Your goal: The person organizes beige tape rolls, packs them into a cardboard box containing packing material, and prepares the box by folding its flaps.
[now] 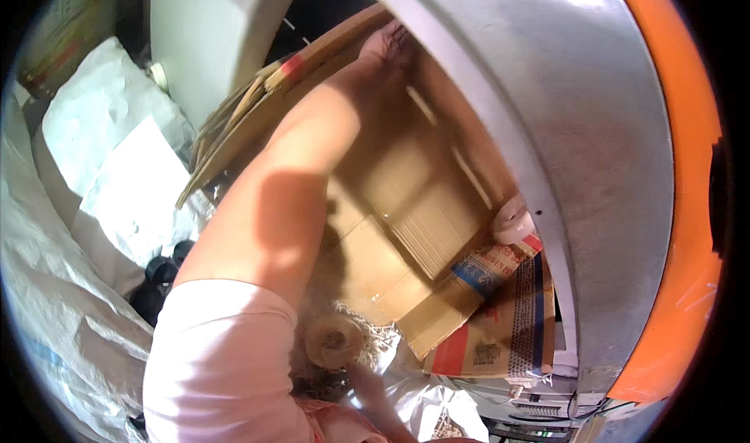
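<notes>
We see left hand at far end of carton, grip unclear; carton spreads nearer, right of forearm.

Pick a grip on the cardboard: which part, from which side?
Probably pinch the cardboard by its raised left edge, coming from above left: thin layers stand up there, while the curved metal panel crowds the right side.

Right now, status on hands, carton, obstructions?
Left hand at carton's far end, grip unclear; right hand not clearly made out. Carton open toward the camera. Grey metal cover hides part of its right side; roll at near end.
</notes>
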Demonstrator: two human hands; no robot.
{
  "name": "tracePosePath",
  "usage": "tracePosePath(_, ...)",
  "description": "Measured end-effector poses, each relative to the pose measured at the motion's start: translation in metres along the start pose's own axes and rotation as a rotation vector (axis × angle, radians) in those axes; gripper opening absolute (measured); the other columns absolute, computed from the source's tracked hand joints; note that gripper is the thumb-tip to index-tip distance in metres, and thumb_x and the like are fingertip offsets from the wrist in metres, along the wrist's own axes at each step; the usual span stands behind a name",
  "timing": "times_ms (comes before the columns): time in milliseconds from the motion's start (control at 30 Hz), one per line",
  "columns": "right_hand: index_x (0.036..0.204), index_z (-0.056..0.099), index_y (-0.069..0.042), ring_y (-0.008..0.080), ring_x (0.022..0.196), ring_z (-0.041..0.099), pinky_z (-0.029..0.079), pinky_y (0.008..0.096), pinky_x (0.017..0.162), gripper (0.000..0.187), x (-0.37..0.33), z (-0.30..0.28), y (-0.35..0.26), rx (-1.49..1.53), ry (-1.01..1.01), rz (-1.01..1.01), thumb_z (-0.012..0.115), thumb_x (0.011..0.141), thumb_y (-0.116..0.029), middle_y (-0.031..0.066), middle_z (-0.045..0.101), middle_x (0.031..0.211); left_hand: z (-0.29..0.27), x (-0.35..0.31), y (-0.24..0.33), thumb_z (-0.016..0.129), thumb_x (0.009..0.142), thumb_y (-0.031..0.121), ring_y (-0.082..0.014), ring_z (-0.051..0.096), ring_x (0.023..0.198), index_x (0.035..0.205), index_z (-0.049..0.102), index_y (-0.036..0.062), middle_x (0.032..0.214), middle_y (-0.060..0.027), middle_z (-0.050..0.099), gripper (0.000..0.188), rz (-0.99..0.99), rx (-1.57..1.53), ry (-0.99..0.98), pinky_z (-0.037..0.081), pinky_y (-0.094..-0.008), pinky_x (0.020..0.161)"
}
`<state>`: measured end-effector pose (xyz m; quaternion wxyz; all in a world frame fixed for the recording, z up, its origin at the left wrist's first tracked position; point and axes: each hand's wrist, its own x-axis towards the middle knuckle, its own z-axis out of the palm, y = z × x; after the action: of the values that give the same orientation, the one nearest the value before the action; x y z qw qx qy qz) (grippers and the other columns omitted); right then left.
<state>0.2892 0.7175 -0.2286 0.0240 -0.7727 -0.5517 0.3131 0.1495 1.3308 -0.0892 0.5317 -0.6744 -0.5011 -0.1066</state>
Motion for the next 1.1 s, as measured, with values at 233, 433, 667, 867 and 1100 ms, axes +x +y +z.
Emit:
tracePosePath(233,0.115,0.054,-0.009,0.0314,0.089,0.060,0.047,0.0429,0.077,0.033,-0.016,0.015,0.005,0.301,-0.024,0.125,0.051,0.088,-0.027,0.0166,0.061,0.102,-0.003,0.016,0.006,0.046,0.087,0.027,-0.0250,0.034,0.121,0.125,0.046,0.0069,0.133,-0.0091,0.039,0.043,0.065,-0.130,-0.055,0.025,-0.0413,0.100)
tracePosePath(433,0.117,0.054,-0.009,0.0328,0.092,0.059,0.046,0.0426,0.080,0.033,-0.010,0.013,0.004,0.276,0.001,0.054,0.050,0.087,-0.024,0.0181,0.060,0.104,-0.042,-0.016,0.010,0.051,0.085,0.027,-0.0265,0.042,0.113,0.122,0.048,0.0059,0.127,-0.0107,0.045,0.042,0.232,-0.550,-0.102,0.033,-0.0404,0.094)
tracePosePath(667,0.118,0.053,-0.010,0.0344,0.096,0.058,0.045,0.0423,0.083,0.034,-0.018,0.038,0.030,0.194,0.011,-0.059,0.049,0.086,-0.021,0.0199,0.059,0.106,-0.189,-0.106,0.045,0.056,0.083,0.027,-0.0283,0.052,0.104,0.118,0.050,0.0047,0.120,-0.0126,0.052,0.042,0.959,-1.019,-0.643,0.042,-0.0393,0.086)
tracePosePath(867,0.119,0.053,-0.013,0.0360,0.097,0.057,0.045,0.0411,0.085,0.036,-0.050,0.043,0.047,0.242,0.032,-0.027,0.049,0.085,-0.022,0.0200,0.059,0.107,-0.289,-0.141,0.108,0.061,0.081,0.027,-0.0298,0.059,0.099,0.116,0.050,0.0038,0.114,-0.0144,0.057,0.043,1.204,-0.861,-0.607,0.048,-0.0391,0.081)
tracePosePath(1100,0.107,0.060,-0.005,0.0343,0.092,0.059,0.046,0.0406,0.082,0.030,-0.119,0.088,0.084,0.419,0.368,0.197,0.051,0.081,-0.018,0.0187,0.061,0.100,-0.347,-0.148,0.187,0.062,0.080,0.034,-0.0339,0.053,0.108,0.130,0.036,0.0041,0.122,-0.0212,0.051,0.064,1.186,-0.873,-0.764,0.045,-0.0395,0.090)
